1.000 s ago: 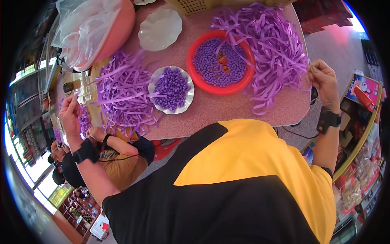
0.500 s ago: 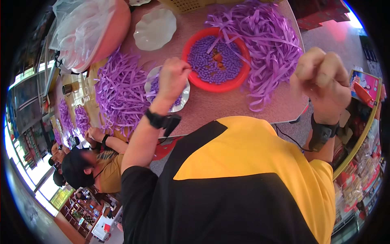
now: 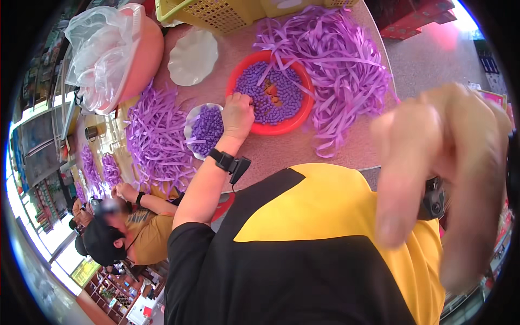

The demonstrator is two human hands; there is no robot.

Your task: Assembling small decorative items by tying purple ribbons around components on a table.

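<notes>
My left hand (image 3: 238, 115) is at the left rim of a red round bowl (image 3: 307, 108), its fingers curled together; anything pinched in them is too small or hidden to make out. Small purple bead-like pieces (image 3: 273, 111) fill most of the bowl, with an orange-red patch showing in the middle. My right hand (image 3: 444, 173) is raised at the right, very close and blurred, its thumb and fingers apart and hanging down, with nothing visible in it. A scalloped white plate (image 3: 189, 130) left of my left hand carries more of the purple pieces.
Loose purple ribbon strips (image 3: 346, 70) are heaped right of the bowl; another heap (image 3: 154, 132) lies left. An empty white plate (image 3: 193, 57), a yellow basket (image 3: 216, 16) and a pink tub (image 3: 146, 54) with clear plastic stand farther back. A co-worker (image 3: 146, 233) sits at the left.
My left hand has gone from over the white plate to the red bowl's rim. The right hand has come much closer and lower, its fingers now stretched downward. The view has shifted slightly.
</notes>
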